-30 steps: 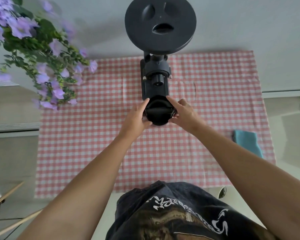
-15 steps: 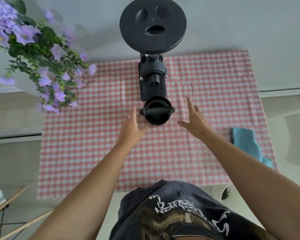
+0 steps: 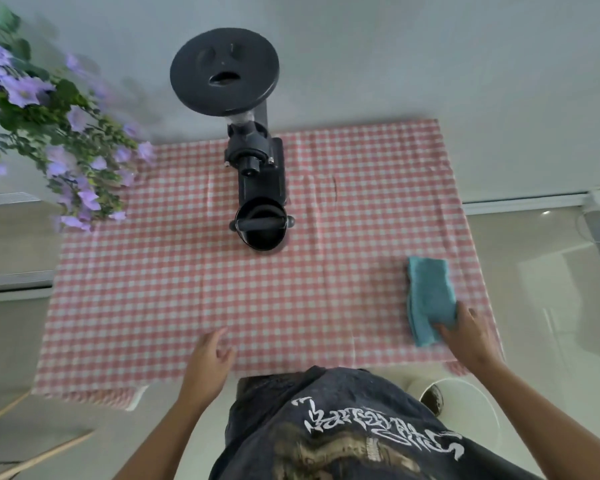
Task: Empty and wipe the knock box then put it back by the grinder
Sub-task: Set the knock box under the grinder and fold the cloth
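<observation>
The black knock box (image 3: 261, 226) with its cross bar stands on the pink checked cloth (image 3: 174, 289), right in front of the black grinder (image 3: 253, 157). Neither hand touches it. My left hand (image 3: 211, 355) hovers near the cloth's front edge, fingers loosely apart and empty. My right hand (image 3: 466, 336) rests on the near end of a folded blue cloth (image 3: 428, 296) at the right side of the table, fingers lying on it.
Purple flowers (image 3: 49, 133) hang over the table's left back corner. A white bin (image 3: 461, 403) with dark grounds inside stands on the floor at my right. Wooden chair legs (image 3: 32, 455) show at the lower left.
Both hands let go of the knock box in front of the grinder and drew back. The right hand went to the blue cloth; the left dropped to the table's front edge.
</observation>
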The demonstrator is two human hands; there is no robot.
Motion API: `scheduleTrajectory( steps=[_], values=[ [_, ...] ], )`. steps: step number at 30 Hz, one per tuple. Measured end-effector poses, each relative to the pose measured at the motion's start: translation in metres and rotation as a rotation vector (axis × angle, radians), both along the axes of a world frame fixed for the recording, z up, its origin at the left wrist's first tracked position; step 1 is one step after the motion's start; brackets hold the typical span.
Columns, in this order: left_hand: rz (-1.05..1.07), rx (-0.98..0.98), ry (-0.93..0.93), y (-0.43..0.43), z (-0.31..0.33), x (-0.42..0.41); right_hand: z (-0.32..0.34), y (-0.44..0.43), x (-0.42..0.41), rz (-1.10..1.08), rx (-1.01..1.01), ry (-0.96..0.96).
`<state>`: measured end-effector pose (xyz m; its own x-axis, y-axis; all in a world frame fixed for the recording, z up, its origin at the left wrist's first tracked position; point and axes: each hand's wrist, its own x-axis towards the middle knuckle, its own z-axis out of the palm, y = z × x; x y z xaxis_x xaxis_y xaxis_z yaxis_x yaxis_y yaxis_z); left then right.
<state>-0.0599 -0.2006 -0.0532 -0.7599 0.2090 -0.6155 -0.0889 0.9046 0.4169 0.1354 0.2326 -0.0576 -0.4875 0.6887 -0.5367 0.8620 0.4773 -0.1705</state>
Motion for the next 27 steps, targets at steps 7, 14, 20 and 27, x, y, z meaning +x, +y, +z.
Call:
scheduleTrajectory(
  steps=[7, 14, 20, 27],
  values=[
    [-0.142, 0.144, -0.007, 0.124, 0.028, 0.066, 0.035, 0.025, 0.0, -0.114, -0.399, 0.225],
    [-0.658, 0.259, 0.303, 0.261, 0.066, 0.107, 0.073, 0.047, 0.006, -0.535, -1.077, 0.456],
    [-0.868, 0.434, 0.598, 0.296, 0.079, 0.109, 0.1, 0.066, 0.012, -0.53, -1.242, 0.35],
    [-0.66, 0.511, 0.39, 0.307, 0.114, 0.097, 0.109, 0.082, 0.022, -0.033, -1.031, 0.284]
  ],
)
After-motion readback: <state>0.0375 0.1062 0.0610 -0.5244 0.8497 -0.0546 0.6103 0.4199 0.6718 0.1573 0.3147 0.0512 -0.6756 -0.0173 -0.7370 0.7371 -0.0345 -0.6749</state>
